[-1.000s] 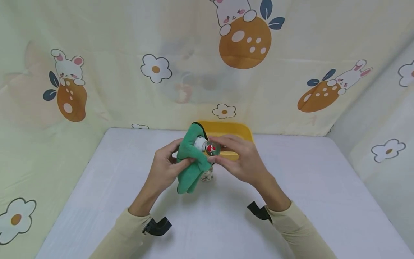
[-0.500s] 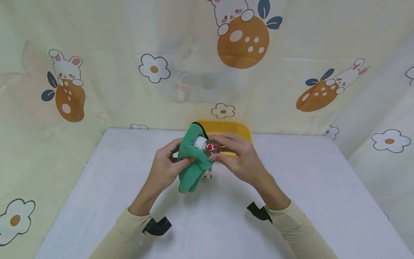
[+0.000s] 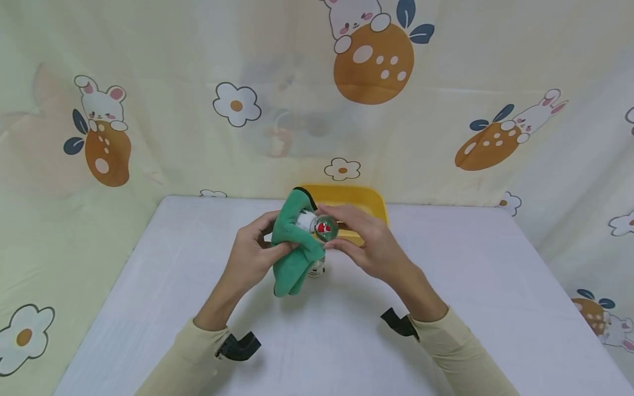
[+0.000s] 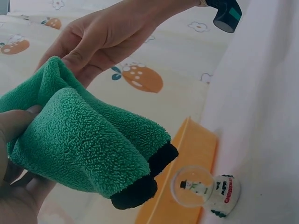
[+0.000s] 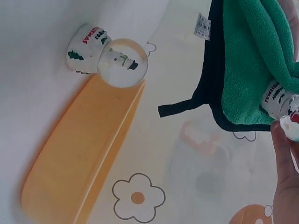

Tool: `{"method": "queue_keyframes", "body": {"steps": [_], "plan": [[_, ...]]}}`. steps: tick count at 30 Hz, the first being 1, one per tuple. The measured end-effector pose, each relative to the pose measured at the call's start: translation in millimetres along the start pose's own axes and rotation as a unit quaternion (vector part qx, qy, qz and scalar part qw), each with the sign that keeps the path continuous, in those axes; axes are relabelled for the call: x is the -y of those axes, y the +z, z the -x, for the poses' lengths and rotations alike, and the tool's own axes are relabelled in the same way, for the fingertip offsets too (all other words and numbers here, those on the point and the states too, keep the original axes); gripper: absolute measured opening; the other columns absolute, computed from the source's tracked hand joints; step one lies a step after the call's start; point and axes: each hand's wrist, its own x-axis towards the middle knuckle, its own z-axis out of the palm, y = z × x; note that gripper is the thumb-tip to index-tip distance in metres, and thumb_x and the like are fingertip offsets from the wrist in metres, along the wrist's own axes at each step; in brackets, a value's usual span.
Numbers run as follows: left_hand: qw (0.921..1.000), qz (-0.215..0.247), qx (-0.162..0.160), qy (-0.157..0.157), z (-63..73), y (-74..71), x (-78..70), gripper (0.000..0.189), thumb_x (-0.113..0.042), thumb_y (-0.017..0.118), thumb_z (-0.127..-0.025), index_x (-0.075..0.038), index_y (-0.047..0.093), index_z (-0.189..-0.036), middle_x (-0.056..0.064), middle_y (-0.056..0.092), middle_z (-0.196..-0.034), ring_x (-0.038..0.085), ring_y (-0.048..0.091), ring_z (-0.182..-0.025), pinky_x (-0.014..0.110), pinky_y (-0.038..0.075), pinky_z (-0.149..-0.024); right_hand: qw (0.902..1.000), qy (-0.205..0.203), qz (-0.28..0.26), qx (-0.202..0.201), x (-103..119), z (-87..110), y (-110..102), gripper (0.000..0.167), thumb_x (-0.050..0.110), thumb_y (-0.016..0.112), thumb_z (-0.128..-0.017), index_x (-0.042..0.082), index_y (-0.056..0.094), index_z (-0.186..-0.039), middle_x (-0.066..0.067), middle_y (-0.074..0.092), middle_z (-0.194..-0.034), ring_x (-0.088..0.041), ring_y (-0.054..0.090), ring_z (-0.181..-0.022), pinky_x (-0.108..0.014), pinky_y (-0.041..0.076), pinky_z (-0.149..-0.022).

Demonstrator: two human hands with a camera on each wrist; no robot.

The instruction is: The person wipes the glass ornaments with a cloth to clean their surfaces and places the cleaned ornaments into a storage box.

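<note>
My left hand [image 3: 255, 250] grips a folded green towel [image 3: 292, 264] with black edging, its thumb pressed on the front. The towel wraps the white base of a small snow globe [image 3: 326, 227], whose clear ball with a red figure inside points right. Thumb and fingers of my right hand [image 3: 369, 239] pinch that ball from the right. In the right wrist view, lettering shows on the held globe's base [image 5: 272, 99]. A second snow globe [image 5: 122, 63], with a snowman inside, stands upright on the table behind the towel. The left wrist view hides the held globe behind the towel.
A yellow tray [image 3: 373, 198] stands at the back of the white table [image 3: 446, 275], behind my hands. A printed curtain [image 3: 188, 137] hangs along the table's back edge. Black camera mounts [image 3: 239, 346] sit at both wrists.
The right fingers shift slightly around the ball, and the held globe tips a little downward. The towel and left hand stay nearly still. The curtain at right has shifted, showing another print.
</note>
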Motion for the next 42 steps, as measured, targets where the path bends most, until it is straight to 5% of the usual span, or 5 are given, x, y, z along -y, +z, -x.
{"method": "queue_keyframes", "body": {"steps": [9, 20, 32, 42], "plan": [[0.9997, -0.009, 0.015, -0.018, -0.4, -2.8, -0.2, 0.048, -0.004, 0.077, -0.089, -0.004, 0.062, -0.134, 0.014, 0.067, -0.122, 0.026, 0.065, -0.107, 0.033, 0.063, -0.081, 0.9962, -0.081, 0.008, 0.033, -4.6, -3.3, -7.0, 0.044, 0.027, 0.072, -0.091, 0.003, 0.066, -0.128, -0.009, 0.066, -0.133, -0.025, 0.059, -0.126, -0.029, 0.049, -0.107], [0.9994, -0.018, 0.025, -0.012, 0.0, -6.5, 4.2, 0.045, -0.006, 0.076, -0.091, -0.006, 0.061, -0.134, 0.011, 0.067, -0.123, 0.025, 0.066, -0.108, 0.033, 0.062, -0.083, 0.9885, -0.142, 0.003, 0.052, -11.4, -5.4, -8.3, 0.04, 0.024, 0.067, -0.095, 0.001, 0.067, -0.128, -0.012, 0.065, -0.134, -0.026, 0.058, -0.126, -0.029, 0.049, -0.106], [0.9996, -0.018, 0.02, 0.001, -0.1, -4.1, 5.5, 0.036, -0.004, 0.075, -0.091, -0.006, 0.065, -0.126, 0.01, 0.068, -0.117, 0.022, 0.067, -0.102, 0.035, 0.064, -0.072, 0.9971, -0.062, 0.037, 0.023, -6.5, 1.3, -3.7, 0.052, 0.031, 0.071, -0.091, 0.005, 0.064, -0.135, -0.009, 0.067, -0.134, -0.025, 0.064, -0.122, -0.027, 0.05, -0.106], [0.9996, -0.019, 0.018, 0.009, 0.2, -1.3, 5.3, 0.036, -0.005, 0.075, -0.091, -0.006, 0.065, -0.126, 0.01, 0.068, -0.119, 0.022, 0.067, -0.103, 0.035, 0.064, -0.071, 0.9981, -0.053, 0.028, -0.013, -8.9, 1.3, -1.5, 0.052, 0.036, 0.074, -0.089, 0.002, 0.068, -0.128, -0.01, 0.072, -0.124, -0.024, 0.072, -0.106, -0.024, 0.055, -0.096]]}}
